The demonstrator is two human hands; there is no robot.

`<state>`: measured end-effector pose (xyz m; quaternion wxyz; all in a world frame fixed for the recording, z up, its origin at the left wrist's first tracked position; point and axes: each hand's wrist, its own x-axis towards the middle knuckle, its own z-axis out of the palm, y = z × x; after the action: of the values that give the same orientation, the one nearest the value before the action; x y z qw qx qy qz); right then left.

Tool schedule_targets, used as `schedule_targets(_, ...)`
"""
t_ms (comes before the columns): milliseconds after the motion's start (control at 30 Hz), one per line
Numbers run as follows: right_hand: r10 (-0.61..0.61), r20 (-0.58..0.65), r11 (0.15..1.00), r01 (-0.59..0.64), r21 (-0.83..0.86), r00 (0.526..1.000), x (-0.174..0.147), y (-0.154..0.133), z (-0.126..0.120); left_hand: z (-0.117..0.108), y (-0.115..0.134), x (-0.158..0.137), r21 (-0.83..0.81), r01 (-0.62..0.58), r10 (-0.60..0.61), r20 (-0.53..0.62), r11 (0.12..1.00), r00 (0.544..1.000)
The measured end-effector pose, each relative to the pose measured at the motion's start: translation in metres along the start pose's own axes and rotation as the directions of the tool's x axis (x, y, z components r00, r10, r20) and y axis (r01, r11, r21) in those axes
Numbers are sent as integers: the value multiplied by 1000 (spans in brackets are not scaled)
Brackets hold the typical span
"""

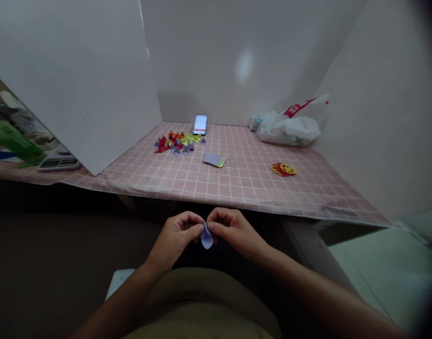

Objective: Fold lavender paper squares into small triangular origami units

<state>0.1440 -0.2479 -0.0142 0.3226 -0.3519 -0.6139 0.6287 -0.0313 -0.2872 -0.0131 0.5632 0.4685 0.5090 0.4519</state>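
Observation:
A small piece of purple paper (207,240) is pinched between both hands, in front of the table edge and above my lap. The paper is curved, with its lower part bulging out below my fingertips. My left hand (180,235) grips it from the left with thumb and fingers closed. From the right, my right hand (232,230) holds it the same way. On the table beyond lies a stack of square paper sheets (213,159), purple on top with yellow-green showing. Several folded paper pieces (176,142) in red, orange, yellow and purple are grouped to its left.
A lit phone (200,125) stands at the back. A white plastic bag (289,129) sits at the back right, and red and yellow cut-out pieces (283,169) lie nearer. White panels (77,70) rise around the checkered tabletop (247,188). A scale (59,162) is at far left.

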Motion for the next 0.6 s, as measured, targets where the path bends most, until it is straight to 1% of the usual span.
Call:
schedule_targets(233,-30,-12,993,28,-113,999,0,0,1,1,-1,1,27,-8,9,-20,1000,1000)
schedule_targets(400,-111,-57,961,92,-259,992,-1,3,1,1,-3,2,39,-12,12,-17,999,1000)
schedule_targets(600,-154,-61,933,125,-337,986,-1,3,3,-1,-2,1,95,-43,43,-1,995,999)
